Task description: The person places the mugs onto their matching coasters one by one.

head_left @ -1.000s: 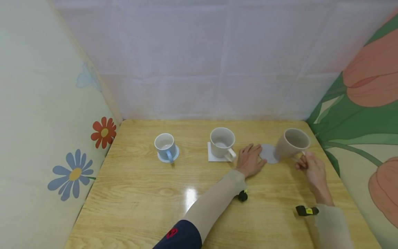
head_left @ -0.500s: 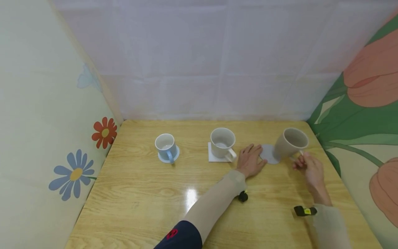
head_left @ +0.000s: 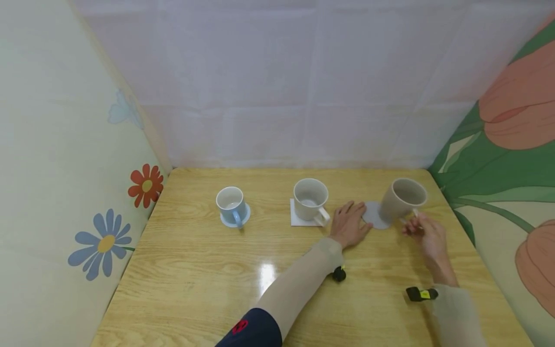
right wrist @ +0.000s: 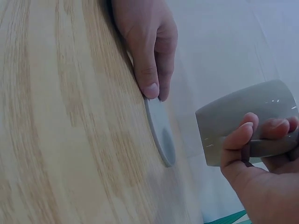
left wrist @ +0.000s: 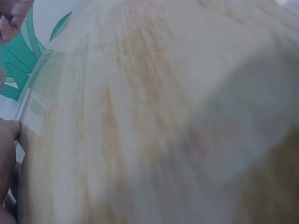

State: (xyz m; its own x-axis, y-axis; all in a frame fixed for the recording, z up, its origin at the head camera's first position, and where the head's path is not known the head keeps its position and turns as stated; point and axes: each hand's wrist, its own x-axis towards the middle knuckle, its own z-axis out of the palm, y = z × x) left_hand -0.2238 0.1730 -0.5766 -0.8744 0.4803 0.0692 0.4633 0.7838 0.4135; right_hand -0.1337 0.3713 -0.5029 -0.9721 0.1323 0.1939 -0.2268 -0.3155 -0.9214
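My right hand (head_left: 429,239) grips a grey mug (head_left: 399,202) by its handle, held tilted slightly. In the right wrist view the mug (right wrist: 247,114) hangs off the table, with a gap between its base and a round grey coaster (right wrist: 160,130). On the table, my left hand (head_left: 348,225) lies with its fingers spread; thumb and forefinger touch the left edge of that coaster (head_left: 374,215). Left of this hand stands a white mug (head_left: 306,209) on a square white coaster (head_left: 296,221). The left wrist view shows mostly tabletop, with blurred fingers (left wrist: 5,163) at its edge.
A small blue cup (head_left: 230,208) stands on a round light-blue coaster (head_left: 244,219) at the left. A pale wall (head_left: 277,96) closes the back of the wooden table (head_left: 195,274); flowered walls flank it.
My right hand has carried the grey mug a little to the left, so it overlaps the grey coaster more in the head view. The left hand stays in place.
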